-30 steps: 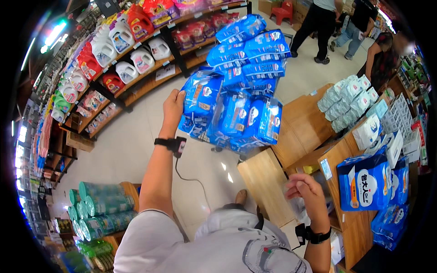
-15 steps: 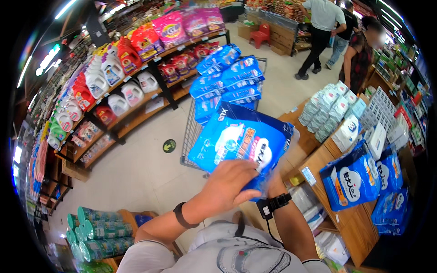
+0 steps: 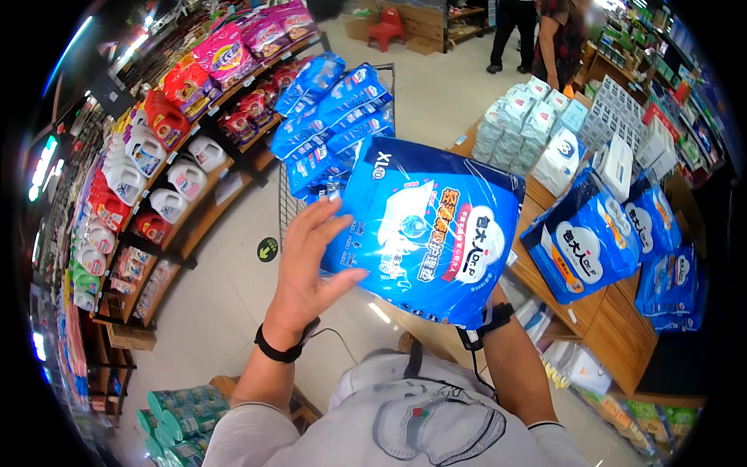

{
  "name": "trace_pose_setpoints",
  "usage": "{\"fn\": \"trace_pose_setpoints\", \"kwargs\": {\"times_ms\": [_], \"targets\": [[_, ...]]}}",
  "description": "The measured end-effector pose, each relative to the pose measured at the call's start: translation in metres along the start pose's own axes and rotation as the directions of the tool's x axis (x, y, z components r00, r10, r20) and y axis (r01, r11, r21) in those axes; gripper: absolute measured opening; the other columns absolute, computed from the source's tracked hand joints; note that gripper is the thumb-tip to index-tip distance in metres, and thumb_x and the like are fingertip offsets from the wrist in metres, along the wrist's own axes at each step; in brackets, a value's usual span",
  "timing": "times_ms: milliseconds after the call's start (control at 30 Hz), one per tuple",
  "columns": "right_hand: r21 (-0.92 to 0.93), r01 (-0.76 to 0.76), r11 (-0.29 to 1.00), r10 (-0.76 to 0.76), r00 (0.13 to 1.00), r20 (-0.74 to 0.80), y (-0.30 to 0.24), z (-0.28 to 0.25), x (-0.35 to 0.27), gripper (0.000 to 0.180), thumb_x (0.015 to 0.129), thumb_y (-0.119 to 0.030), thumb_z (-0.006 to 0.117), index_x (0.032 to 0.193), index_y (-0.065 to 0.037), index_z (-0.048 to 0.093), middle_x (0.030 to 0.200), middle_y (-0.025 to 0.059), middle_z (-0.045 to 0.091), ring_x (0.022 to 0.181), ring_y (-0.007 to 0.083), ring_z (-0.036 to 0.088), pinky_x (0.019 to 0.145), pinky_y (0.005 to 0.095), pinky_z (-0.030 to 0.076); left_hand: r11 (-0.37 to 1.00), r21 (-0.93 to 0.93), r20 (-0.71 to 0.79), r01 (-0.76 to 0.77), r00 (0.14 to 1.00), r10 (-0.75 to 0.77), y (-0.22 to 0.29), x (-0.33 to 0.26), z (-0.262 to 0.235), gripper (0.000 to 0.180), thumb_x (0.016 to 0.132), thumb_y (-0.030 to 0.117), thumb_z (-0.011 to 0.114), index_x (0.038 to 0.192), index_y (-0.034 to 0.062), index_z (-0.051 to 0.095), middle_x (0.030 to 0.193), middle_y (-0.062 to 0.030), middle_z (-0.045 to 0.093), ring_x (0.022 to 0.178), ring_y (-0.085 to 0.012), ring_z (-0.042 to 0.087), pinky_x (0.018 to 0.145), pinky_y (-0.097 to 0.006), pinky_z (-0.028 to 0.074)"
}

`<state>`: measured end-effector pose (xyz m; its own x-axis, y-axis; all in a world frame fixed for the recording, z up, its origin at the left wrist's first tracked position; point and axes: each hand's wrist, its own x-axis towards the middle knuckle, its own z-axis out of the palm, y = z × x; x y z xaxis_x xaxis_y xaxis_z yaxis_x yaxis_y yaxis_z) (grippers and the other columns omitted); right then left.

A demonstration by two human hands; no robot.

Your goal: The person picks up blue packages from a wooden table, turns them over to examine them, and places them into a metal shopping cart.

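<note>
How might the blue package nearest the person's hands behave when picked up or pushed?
The blue package probably gives when squeezed: its surface looks creased. Its shine suggests it may be slippery. Its broad, boxy shape makes sliding likelier than rolling.

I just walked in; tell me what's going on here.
A large blue package is held up at an angle by someone's bare hands. The left hand, fingers spread, is at its left edge; the right hand is mostly hidden behind its lower right side. Just beyond stands a wire cart piled with blue packs. More blue bags stand on the wooden counter to the right.
</note>
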<state>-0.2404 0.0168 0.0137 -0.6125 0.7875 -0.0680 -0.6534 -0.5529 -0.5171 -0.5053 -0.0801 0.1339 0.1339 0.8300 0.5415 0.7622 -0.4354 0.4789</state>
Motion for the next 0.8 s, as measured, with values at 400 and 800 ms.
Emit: {"fn": "trace_pose_setpoints", "kwargs": {"times_ms": [400,800], "targets": [[-0.309,0.001,0.951,-0.043,0.991,-0.130,-0.031,0.000,-0.036,0.087,0.098,-0.070,0.043,0.158,-0.009,0.029,0.158,0.0147,0.042,0.140,0.0333,0.045,0.119,0.0460,0.036,0.008,-0.748,0.595,0.664,0.676,-0.435,-0.049,-0.014,0.057,0.083,0.096,0.057,0.063,0.154,0.0054,0.035,0.151,-0.0166,0.048,0.133,-0.0266,0.053,0.106,-0.041,0.050],[0.029,0.243,0.970,-0.243,0.970,-0.009,-0.041,0.006,-0.038,0.098,0.093,-0.082,0.033,0.160,-0.012,0.024,0.153,0.0163,0.046,0.138,0.0354,0.046,0.112,0.0554,0.039,-0.202,-0.962,0.266,0.182,0.781,-0.565,-0.011,-0.009,0.102,0.067,0.102,0.044,0.058,0.153,0.0072,0.034,0.150,-0.0149,0.049,0.133,-0.0319,0.052,0.112,-0.047,0.045]]}}
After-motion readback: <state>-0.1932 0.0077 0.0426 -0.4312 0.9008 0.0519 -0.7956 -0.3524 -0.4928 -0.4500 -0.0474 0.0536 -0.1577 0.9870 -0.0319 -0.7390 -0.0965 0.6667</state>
